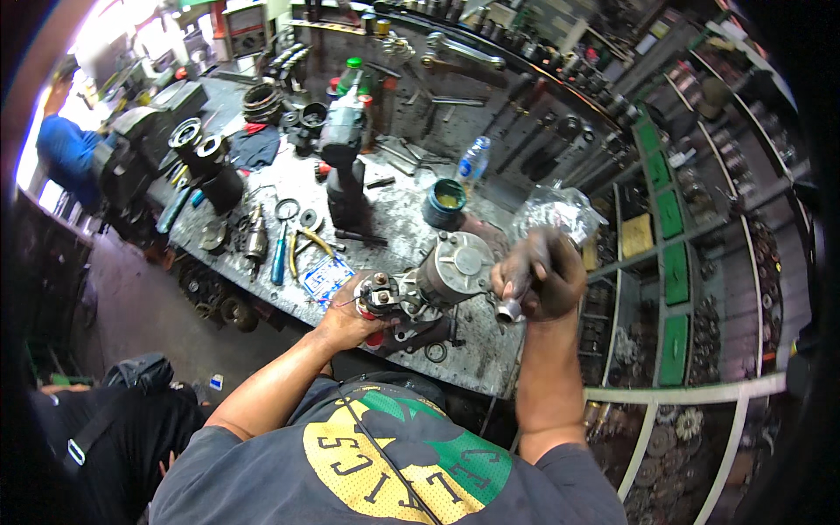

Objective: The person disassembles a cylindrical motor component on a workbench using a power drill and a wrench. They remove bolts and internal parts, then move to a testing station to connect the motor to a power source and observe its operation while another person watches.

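- Left hand [344, 317] clasps a starter motor [462, 262], fingertips partly hidden.
- Right hand [551, 276]: fingers curled, pinching a cylindrical metal piece [508, 310].
- Below the fingers, grimy workbench [490, 350]; rightward, parts shelving [682, 393].

A clear bottle [473, 161] near the back edge of the desk [490, 354]; dark cloth [254, 147] toward its left; green drawers [671, 214] beyond its right edge.

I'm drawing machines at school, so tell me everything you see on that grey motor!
The grey motor looks like grimy metal. Its wide round end faces up, with a raised circle in the middle; its side is darker. A smaller part with brownish studs sits on the left. It is at the near side of the workbench; whether it rests there is hidden. The left hand grips the smaller part, and the right hand is close beside the round end.
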### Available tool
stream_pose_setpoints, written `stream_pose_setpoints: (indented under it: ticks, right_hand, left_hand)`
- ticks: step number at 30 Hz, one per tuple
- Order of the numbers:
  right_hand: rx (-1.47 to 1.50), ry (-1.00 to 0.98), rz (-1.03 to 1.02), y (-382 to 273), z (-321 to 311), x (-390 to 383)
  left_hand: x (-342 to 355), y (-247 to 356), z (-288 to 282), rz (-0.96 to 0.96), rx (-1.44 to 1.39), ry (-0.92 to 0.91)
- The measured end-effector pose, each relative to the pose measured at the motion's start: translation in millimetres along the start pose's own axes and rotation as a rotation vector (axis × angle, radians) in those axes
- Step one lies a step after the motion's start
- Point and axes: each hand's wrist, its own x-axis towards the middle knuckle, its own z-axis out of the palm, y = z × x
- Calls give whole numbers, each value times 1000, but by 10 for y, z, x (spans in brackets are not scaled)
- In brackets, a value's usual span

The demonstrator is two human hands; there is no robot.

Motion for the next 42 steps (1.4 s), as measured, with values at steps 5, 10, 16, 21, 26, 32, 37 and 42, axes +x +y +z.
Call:
stream_pose_setpoints:
  ticks: [5,10,16,21,26,32,37,42]
  right_hand:
    - [-290,566,334,-156,310,149]
    - [-1508,594,629,-329,805,404]
    - [-1789,-377,948,-708,802,829]
    - [-2241,-743,809,-631,988,748]
    - [-2265,176,120,-114,1038,129]
    - [-1535,-264,-363,-277,440,230]
    - [-1696,278,-441,197,635,-35]
    - [-568,73,-588,397,114,-51]
  left_hand:
    - [40,-43,20,161,30,28]
    - [34,-78,-7,88,-14,-39]
    - [63,-140,-5,77,-173,-32]
    - [76,-201,36,131,-71,-13]
    - [78,-196,26,91,-89,-9]
    - [40,-97,-76,84,-93,-35]
    - [18,-21,-102,-37,-170,-76]
    - [2,-11,-111,-224,-334,-163]
